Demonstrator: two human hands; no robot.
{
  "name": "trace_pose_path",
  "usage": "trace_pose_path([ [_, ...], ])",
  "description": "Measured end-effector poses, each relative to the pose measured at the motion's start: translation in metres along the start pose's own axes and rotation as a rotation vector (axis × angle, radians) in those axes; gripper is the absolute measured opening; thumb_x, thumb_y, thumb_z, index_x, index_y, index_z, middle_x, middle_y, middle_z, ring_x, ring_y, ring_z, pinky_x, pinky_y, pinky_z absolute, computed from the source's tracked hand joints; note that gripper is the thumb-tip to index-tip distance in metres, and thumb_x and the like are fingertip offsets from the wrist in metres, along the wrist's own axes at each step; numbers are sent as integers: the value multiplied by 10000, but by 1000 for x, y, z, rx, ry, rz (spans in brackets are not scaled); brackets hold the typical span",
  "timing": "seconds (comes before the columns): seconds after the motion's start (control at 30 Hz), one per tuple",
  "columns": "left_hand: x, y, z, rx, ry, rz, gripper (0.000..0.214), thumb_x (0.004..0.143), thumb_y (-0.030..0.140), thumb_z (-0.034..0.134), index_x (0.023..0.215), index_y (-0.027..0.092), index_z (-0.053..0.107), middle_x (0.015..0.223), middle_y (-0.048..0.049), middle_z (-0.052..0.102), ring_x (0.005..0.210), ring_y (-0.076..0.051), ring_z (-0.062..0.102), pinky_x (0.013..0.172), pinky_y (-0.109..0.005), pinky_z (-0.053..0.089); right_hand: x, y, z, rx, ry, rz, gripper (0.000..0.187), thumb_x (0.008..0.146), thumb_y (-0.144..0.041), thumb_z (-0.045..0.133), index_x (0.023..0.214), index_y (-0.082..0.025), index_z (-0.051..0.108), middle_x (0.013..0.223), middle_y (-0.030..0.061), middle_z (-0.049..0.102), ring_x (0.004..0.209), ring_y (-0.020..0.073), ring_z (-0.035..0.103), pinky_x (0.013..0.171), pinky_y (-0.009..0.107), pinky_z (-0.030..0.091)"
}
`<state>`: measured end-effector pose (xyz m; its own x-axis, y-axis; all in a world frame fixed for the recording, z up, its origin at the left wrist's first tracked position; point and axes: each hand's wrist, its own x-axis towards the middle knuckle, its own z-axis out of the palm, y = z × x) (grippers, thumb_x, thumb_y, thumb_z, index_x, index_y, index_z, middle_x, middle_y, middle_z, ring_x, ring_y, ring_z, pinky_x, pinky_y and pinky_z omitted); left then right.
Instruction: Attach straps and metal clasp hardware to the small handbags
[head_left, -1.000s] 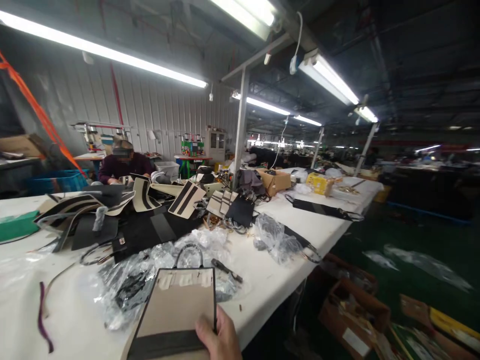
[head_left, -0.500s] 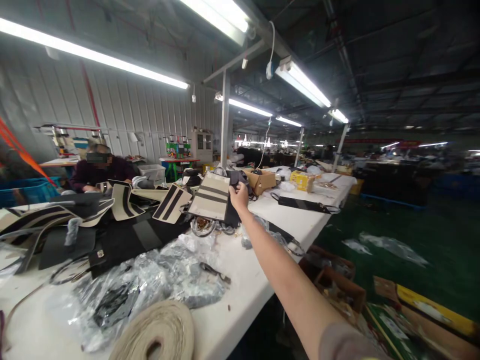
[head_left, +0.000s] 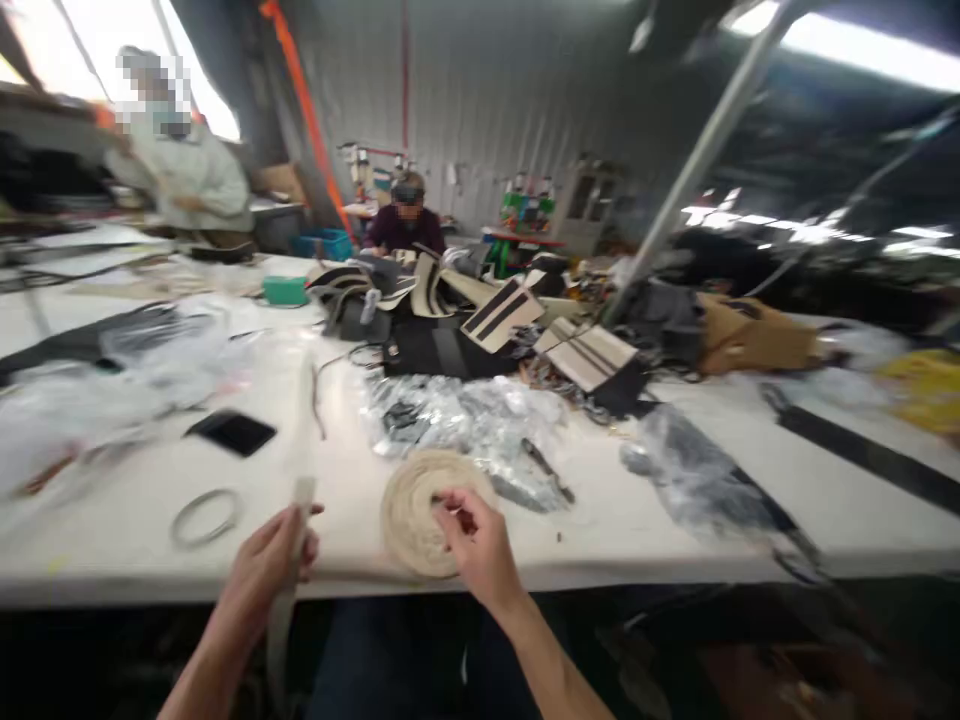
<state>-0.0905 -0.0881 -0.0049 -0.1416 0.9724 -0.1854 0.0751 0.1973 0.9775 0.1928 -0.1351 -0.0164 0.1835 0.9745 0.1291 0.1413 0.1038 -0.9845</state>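
Note:
At the front edge of the table my left hand (head_left: pixel 270 560) is closed around a pale flat strip (head_left: pixel 304 490); its tail hangs down below the table edge. My right hand (head_left: pixel 480 545) is over a beige roll of tape (head_left: pixel 409 520) that lies flat on the table. Its thumb and fingers are pinched together; a small dark bit shows at the tips, too blurred to name. Left of my left hand lies a thin pale ring (head_left: pixel 204 518). Behind it is a black phone-like slab (head_left: pixel 234 432).
Clear plastic bags (head_left: pixel 465 410) with dark pieces lie behind the roll. Beyond are black-striped beige panels (head_left: pixel 504 315), a cardboard box (head_left: pixel 750 335) and a green box (head_left: pixel 285 290). One person (head_left: pixel 405 215) sits across the table; another (head_left: pixel 184 170) stands back left.
The view has swung left and down. My right hand has come back from the striped panel at the far side to the roll. My left hand and the strip are now in view.

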Motion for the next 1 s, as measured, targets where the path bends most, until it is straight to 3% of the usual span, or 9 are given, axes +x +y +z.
trace_pose_path([
  [0.13,-30,-11,-23,-121,-135,-49,715,921,825,727,1217,174,712,610,31,636,436,-118,472,469,-230,386,-6,-17,35,82,-174,65,422,1044,-519,750,1332,-212,780,1003,63,756,663,155,660,626,291,570],
  [0.3,-76,-11,-18,-119,-79,-8,559,992,716,731,836,181,696,576,21,576,464,-92,434,490,-207,317,-23,-32,85,196,-383,96,494,1003,-463,813,1450,-273,728,1313,86,754,728,127,646,644,266,558],
  [0.43,-91,-24,-21,-50,-64,37,593,1000,714,723,738,183,696,584,-27,629,502,-125,480,503,-230,355,-32,-36,116,309,-441,175,536,944,-504,877,1393,-238,751,1030,40,770,701,137,655,641,258,545],
  [0.6,-93,-30,-23,-47,-22,79,563,983,690,758,749,178,746,693,-66,710,659,-195,629,634,-266,503,-38,-37,129,327,-408,268,426,935,-601,845,912,-181,783,648,-8,658,568,141,573,576,264,506],
  [0.67,-93,-27,-23,-102,-32,72,506,949,675,806,1006,173,822,822,-72,763,770,-231,694,733,-295,567,-39,-34,131,284,-405,294,479,941,-644,822,830,-181,774,590,-11,633,537,136,548,560,260,487],
  [0.77,-95,-27,-25,-151,-72,44,695,926,663,833,1430,193,742,932,-64,782,827,-246,721,786,-325,600,-44,-24,138,212,-399,312,572,965,-715,771,770,-178,760,571,1,641,514,136,554,543,259,472],
  [0.8,-96,-29,-25,-137,-89,41,670,938,665,818,1409,193,757,912,-58,771,802,-238,708,762,-317,594,-47,-19,141,186,-397,312,610,976,-743,743,737,-182,737,559,3,634,501,140,562,531,261,467],
  [0.9,-100,-41,-27,-91,-97,11,526,970,685,765,1026,165,825,778,-45,708,688,-203,645,636,-274,531,-52,-8,148,47,-393,255,696,1020,-786,657,643,-202,651,520,3,603,469,145,565,503,267,427],
  [1.0,-101,-56,-29,-177,-5,-107,546,929,703,804,1011,163,799,787,-47,729,637,-200,656,558,-259,487,-53,-5,145,-131,-432,105,700,1071,-752,610,651,-200,700,536,23,629,528,159,593,554,281,424],
])
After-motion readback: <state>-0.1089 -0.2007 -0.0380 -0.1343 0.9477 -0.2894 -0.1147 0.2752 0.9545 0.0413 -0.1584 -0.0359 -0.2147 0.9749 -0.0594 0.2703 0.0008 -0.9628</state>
